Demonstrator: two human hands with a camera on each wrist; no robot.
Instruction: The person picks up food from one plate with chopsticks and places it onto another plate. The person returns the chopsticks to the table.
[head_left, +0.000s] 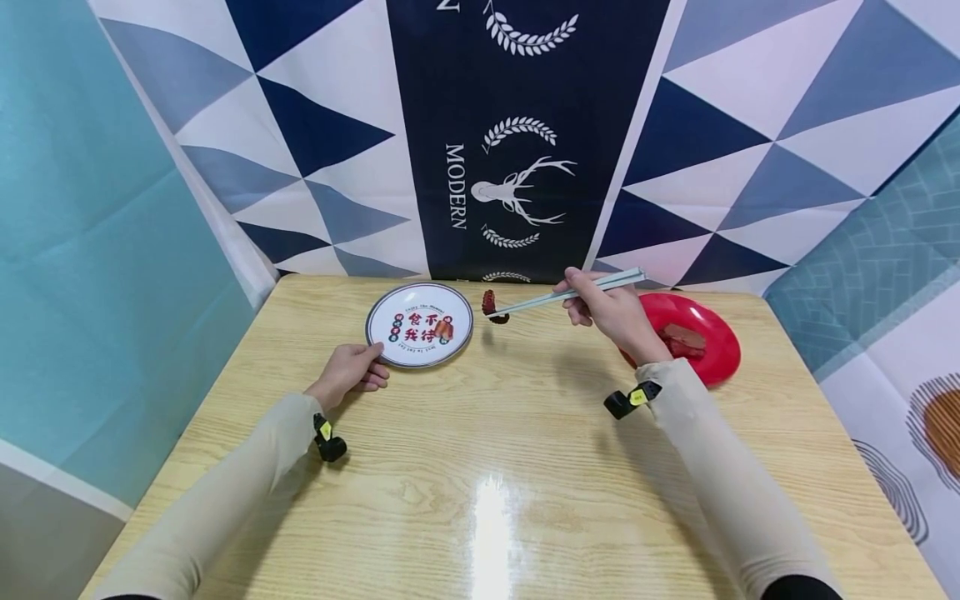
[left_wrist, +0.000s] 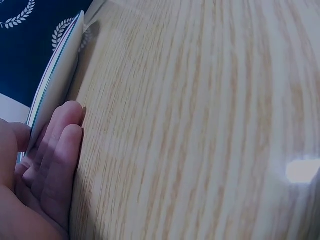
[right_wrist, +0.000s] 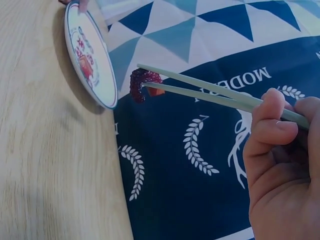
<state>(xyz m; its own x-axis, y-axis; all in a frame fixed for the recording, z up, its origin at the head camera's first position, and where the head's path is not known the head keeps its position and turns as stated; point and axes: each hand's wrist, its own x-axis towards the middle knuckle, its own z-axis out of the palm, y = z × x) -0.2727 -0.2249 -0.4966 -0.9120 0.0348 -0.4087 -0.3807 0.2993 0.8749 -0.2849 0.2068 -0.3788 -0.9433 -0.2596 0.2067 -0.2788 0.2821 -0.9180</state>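
In the head view my left hand [head_left: 351, 373] pinches the near-left rim of a white plate [head_left: 397, 304] with a blue edge and printed characters. The thumb lies on the rim and the fingers [left_wrist: 62, 145] reach under it in the left wrist view. My right hand [head_left: 609, 310] holds a pair of pale green chopsticks [head_left: 562, 293], pointing left. Between their tips a glossy dark red, curved piece of food [right_wrist: 142, 84] hangs above the table, just right of the white plate. Behind the right wrist stands a red plate [head_left: 723, 333], partly hidden by the forearm.
Brownish-red food pieces [head_left: 682, 340] lie on the red plate. Both plates are near the back of the wooden table [head_left: 450, 433], close to a patterned cloth backdrop [head_left: 517, 108]. A bright reflection shows on the tabletop toward the front.
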